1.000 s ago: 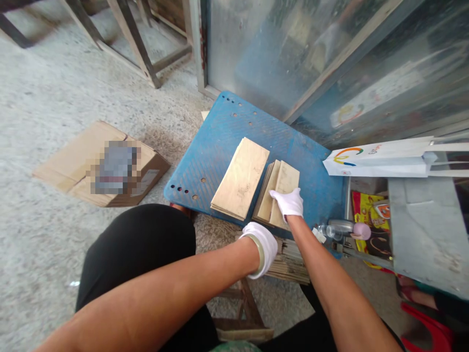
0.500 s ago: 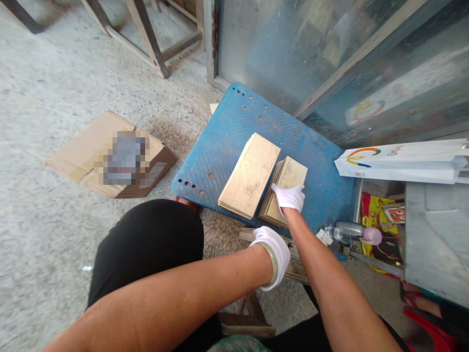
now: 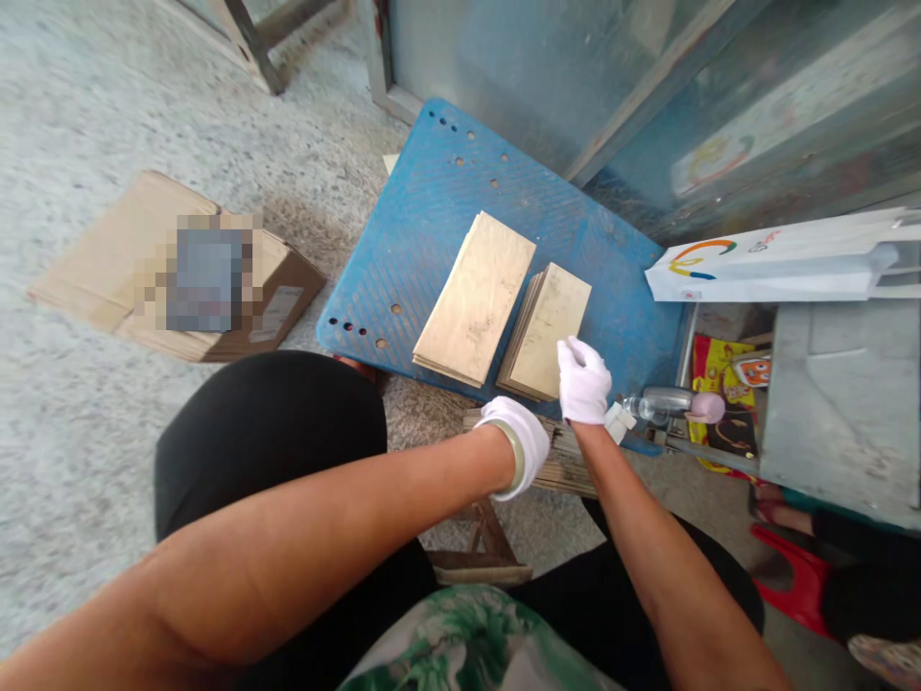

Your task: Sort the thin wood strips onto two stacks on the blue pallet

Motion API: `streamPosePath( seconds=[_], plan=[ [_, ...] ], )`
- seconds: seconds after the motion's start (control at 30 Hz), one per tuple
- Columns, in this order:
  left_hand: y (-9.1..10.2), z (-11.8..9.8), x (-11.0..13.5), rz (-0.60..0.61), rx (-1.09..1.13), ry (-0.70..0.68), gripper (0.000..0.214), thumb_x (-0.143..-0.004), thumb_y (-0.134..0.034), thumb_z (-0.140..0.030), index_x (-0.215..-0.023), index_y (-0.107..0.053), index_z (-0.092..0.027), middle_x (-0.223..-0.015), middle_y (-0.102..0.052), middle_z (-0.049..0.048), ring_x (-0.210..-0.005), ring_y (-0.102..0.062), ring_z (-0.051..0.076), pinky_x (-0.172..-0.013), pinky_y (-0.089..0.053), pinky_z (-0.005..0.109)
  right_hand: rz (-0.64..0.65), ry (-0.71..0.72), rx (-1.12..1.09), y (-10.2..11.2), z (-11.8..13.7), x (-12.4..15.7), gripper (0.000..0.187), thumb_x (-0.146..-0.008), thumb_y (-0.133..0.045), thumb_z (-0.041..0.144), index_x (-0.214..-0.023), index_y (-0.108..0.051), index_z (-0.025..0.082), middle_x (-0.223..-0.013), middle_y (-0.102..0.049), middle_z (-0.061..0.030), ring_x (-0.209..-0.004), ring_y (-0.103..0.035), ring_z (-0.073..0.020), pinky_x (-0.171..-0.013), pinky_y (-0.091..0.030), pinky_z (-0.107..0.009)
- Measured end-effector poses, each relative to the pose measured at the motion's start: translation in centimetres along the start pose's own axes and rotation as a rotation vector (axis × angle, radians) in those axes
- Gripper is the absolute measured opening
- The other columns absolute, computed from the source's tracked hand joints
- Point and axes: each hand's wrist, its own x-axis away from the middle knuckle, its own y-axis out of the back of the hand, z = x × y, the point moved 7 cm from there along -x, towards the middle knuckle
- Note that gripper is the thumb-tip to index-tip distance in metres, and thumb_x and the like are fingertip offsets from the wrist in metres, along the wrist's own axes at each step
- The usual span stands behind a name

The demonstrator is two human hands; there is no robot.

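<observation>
Two stacks of thin wooden boards lie side by side on a blue plastic surface (image 3: 403,230): a wider stack (image 3: 475,302) and, to its right, a narrower stack (image 3: 551,326). My right hand (image 3: 584,384), in a white glove, is by the near right edge of the narrower stack. Its fingers are curled, thumb close to the fingertips, with nothing visible between them. My left hand (image 3: 522,441), also gloved, is below the stacks beside a lower pile of boards (image 3: 565,470). Its fingers are hidden behind the back of the hand, so its grip does not show.
To the left, a cardboard box (image 3: 298,288) sits on the concrete floor with a blurred-out item on top. On the right are a white paper bag (image 3: 777,264), a bottle (image 3: 648,410) and a grey metal surface (image 3: 841,403). A red stool (image 3: 791,581) stands at lower right, near another person's foot.
My right hand has left the left side of the narrower stack's top and moved to its near right edge. My left hand stays by the lower pile. The whole view has shifted.
</observation>
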Motion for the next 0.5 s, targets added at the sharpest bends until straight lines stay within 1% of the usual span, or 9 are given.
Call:
streamPosePath(
  seconds=[0.03,0.1,0.13,0.2,0.27,0.3,0.37,0.43,0.5],
  plan=[
    [0.2,0.2,0.0,-0.010,-0.007,-0.001,0.036,-0.068,-0.071,-0.012,-0.103,-0.070,-0.003,-0.099,-0.069,0.0249,-0.095,-0.064,0.038,-0.072,-0.053,0.051,0.030,-0.009,-0.039,0.5,-1.0,0.9,0.050,-0.079,-0.055,0.051,-0.110,-0.066,0.014,-0.096,-0.071,-0.0090,-0.088,-0.066,-0.0206,-0.087,-0.049,-0.035],
    [1.0,0.6,0.2,-0.081,-0.033,0.011,0.032,-0.071,-0.066,-0.010,-0.102,-0.070,-0.004,-0.098,-0.069,0.0246,-0.092,-0.066,0.037,-0.072,-0.053,0.050,0.099,-0.041,-0.037,1.4,-3.1,3.3,0.048,-0.081,-0.052,0.051,-0.108,-0.068,0.015,-0.091,-0.072,-0.0081,-0.082,-0.066,-0.0199,-0.083,-0.050,-0.034],
    [1.5,0.9,0.4,-0.122,-0.049,0.020,0.031,-0.072,-0.064,-0.009,-0.102,-0.070,-0.004,-0.097,-0.069,0.0244,-0.091,-0.066,0.037,-0.071,-0.053,0.049,0.128,-0.036,0.012,1.9,-4.0,4.7,0.047,-0.082,-0.050,0.051,-0.107,-0.069,0.015,-0.092,-0.072,-0.0082,-0.085,-0.066,-0.0204,-0.085,-0.049,-0.035],
    [2.4,1.4,0.9,-0.180,-0.077,0.046,0.028,-0.075,-0.059,-0.008,-0.100,-0.070,-0.004,-0.094,-0.070,0.0240,-0.088,-0.067,0.036,-0.071,-0.053,0.048,0.176,0.013,0.162,2.8,-5.4,7.7,0.043,-0.084,-0.049,0.048,-0.104,-0.070,0.017,-0.102,-0.071,-0.0085,-0.097,-0.063,-0.0215,-0.093,-0.045,-0.035],
    [3.0,2.0,1.4,-0.201,-0.100,0.072,0.027,-0.079,-0.054,-0.008,-0.100,-0.070,-0.003,-0.093,-0.070,0.0243,-0.088,-0.067,0.036,-0.071,-0.053,0.047,0.237,0.075,0.317,3.2,-6.6,10.7,0.040,-0.088,-0.044,0.042,-0.108,-0.070,0.017,-0.106,-0.070,-0.0086,-0.100,-0.061,-0.0215,-0.095,-0.043,-0.035],
    [3.2,2.2,1.5,-0.198,-0.112,0.084,0.027,-0.081,-0.051,-0.009,-0.100,-0.070,-0.003,-0.094,-0.070,0.0244,-0.089,-0.067,0.036,-0.071,-0.053,0.046,0.265,0.098,0.396,3.2,-7.2,11.9,0.040,-0.090,-0.042,0.039,-0.112,-0.069,0.017,-0.106,-0.069,-0.0093,-0.099,-0.061,-0.0218,-0.094,-0.043,-0.035],
    [3.4,2.5,1.7,-0.178,-0.139,0.091,0.029,-0.082,-0.049,-0.010,-0.100,-0.070,-0.004,-0.096,-0.070,0.0236,-0.091,-0.066,0.035,-0.072,-0.053,0.045,0.309,0.151,0.536,2.7,-7.9,13.9,0.041,-0.093,-0.039,0.034,-0.121,-0.064,0.017,-0.114,-0.065,-0.0108,-0.104,-0.059,-0.0229,-0.094,-0.042,-0.036],
    [3.4,2.5,1.6,-0.158,-0.162,0.079,0.029,-0.082,-0.049,-0.011,-0.100,-0.070,-0.004,-0.096,-0.070,0.0223,-0.091,-0.066,0.034,-0.073,-0.053,0.042,0.357,0.212,0.642,1.8,-8.2,14.9,0.044,-0.094,-0.037,0.030,-0.132,-0.055,0.017,-0.124,-0.059,-0.0118,-0.109,-0.055,-0.0239,-0.094,-0.041,-0.035],
    [3.3,2.4,1.5,-0.158,-0.170,0.070,0.029,-0.082,-0.049,-0.011,-0.100,-0.071,-0.003,-0.094,-0.071,0.0217,-0.091,-0.067,0.033,-0.075,-0.053,0.040,0.426,0.243,0.692,0.7,-8.4,15.2,0.046,-0.094,-0.036,0.028,-0.137,-0.049,0.018,-0.127,-0.057,-0.0119,-0.110,-0.054,-0.0237,-0.093,-0.041,-0.033]
  ],
)
